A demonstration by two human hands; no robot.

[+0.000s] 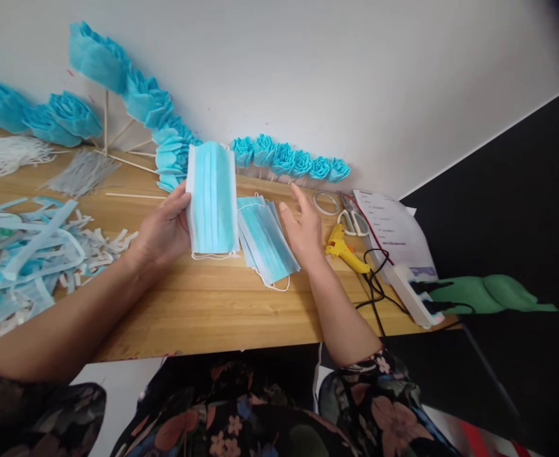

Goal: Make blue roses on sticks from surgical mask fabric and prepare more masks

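Observation:
My left hand grips a pale blue pleated face mask by its left edge, thumb in front. The mask is held up with its long side vertical, and its white ear loops hang at the bottom. Just right of it, a small pile of the same face masks lies on the wooden table. My right hand hovers by the pile's right edge, fingers apart and holding nothing. The left fingertips are hidden behind the mask.
Blue flowers on sticks lean against the wall, with a row of smaller flowers behind the masks. Cut blue and white scraps heap at left. At right lie a yellow glue gun, scissors, a tape roll and a power strip.

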